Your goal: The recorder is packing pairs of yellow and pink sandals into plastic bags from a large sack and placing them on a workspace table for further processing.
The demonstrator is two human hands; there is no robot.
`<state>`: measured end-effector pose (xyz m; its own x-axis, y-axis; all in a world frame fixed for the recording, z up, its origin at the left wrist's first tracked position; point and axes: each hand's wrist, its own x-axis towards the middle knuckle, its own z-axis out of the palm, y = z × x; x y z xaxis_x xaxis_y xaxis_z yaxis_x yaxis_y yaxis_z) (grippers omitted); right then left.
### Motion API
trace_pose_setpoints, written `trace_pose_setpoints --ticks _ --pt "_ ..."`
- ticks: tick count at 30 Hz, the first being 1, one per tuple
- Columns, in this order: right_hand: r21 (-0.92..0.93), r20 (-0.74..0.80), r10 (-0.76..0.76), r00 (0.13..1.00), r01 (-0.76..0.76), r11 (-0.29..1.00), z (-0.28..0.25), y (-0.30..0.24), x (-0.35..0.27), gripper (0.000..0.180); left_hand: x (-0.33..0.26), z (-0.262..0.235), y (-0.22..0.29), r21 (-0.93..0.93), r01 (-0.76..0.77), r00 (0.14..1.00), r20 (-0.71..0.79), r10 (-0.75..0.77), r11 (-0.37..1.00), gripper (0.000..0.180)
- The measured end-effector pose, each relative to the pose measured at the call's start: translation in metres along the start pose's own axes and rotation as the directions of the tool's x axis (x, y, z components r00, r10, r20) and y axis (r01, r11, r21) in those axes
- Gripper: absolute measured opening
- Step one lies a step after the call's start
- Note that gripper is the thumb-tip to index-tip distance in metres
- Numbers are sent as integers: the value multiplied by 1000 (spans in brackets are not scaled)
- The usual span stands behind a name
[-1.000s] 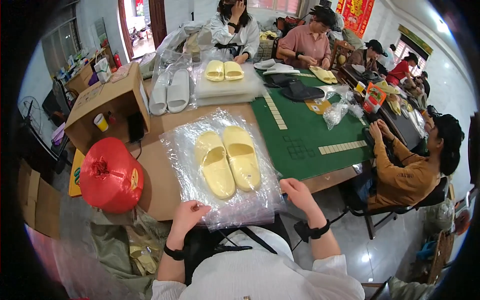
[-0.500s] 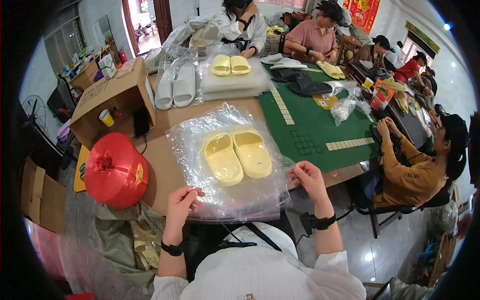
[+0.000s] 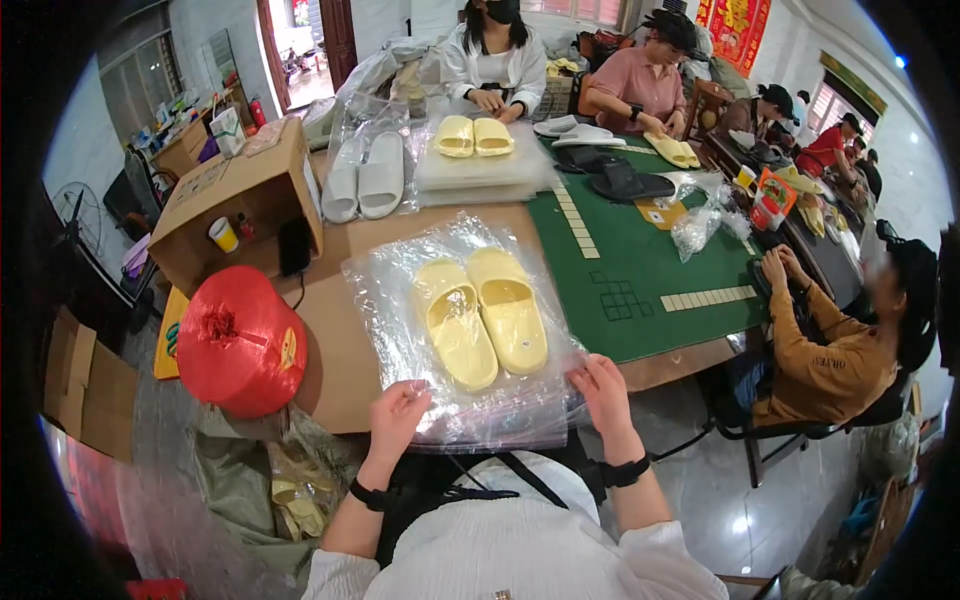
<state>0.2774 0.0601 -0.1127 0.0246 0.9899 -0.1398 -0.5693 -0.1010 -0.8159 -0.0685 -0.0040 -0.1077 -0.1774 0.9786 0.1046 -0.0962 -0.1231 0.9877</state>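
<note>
- Centre, near table edge: pair of yellow slippers (image 3: 480, 318), side by side, lengthwise away from the body, above the brown tabletop (image 3: 335, 335).
- Around and beneath the pair: clear plastic bag (image 3: 390, 285), wrinkled and glossy, with pinkish line along the near edge. Pair inside the bag or on top of it: cannot tell.
- Left hand (image 3: 400, 412): at the near left part of the bag. Fingers bent, tips close to the thumb, at the film. Firm pinch or light contact: cannot tell.
- Right hand (image 3: 602, 390): at the near right edge of the bag, beside the slippers, apart from them. Fingers bent toward the thumb. Film grasped or merely touched: cannot tell.
- Left of the bag: red round bundle (image 3: 243, 340). Behind it: open cardboard box (image 3: 205, 200) with yellow-and-white cup (image 3: 222, 235) inside.
- Beyond the bag: stack of translucent film (image 3: 475, 185), topped by second yellow pair (image 3: 475, 137); just left, white slippers (image 3: 365, 178).
- Right of the bag: green mat (image 3: 635, 260) with black slippers (image 3: 630, 180) and rows of pale tiles (image 3: 708, 297).
- Seated at right: co-worker in orange-brown sleeves (image 3: 830, 375).
</note>
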Motion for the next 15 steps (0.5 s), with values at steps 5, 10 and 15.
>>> trace_pose_setpoints --ticks 5,10,15 --pt "-34 72 49 996 -47 998 38 -19 -10 29 5 13 33 -11 146 983 -111 -147 989 16" --pt "-274 142 249 958 -204 940 56 -20 -10 34 1 4 34 -437 94 995 22 -93 895 19" --pt "-413 264 352 898 -224 883 58 -4 -19 38 -19 6 17 -491 94 984 -84 -155 866 8"
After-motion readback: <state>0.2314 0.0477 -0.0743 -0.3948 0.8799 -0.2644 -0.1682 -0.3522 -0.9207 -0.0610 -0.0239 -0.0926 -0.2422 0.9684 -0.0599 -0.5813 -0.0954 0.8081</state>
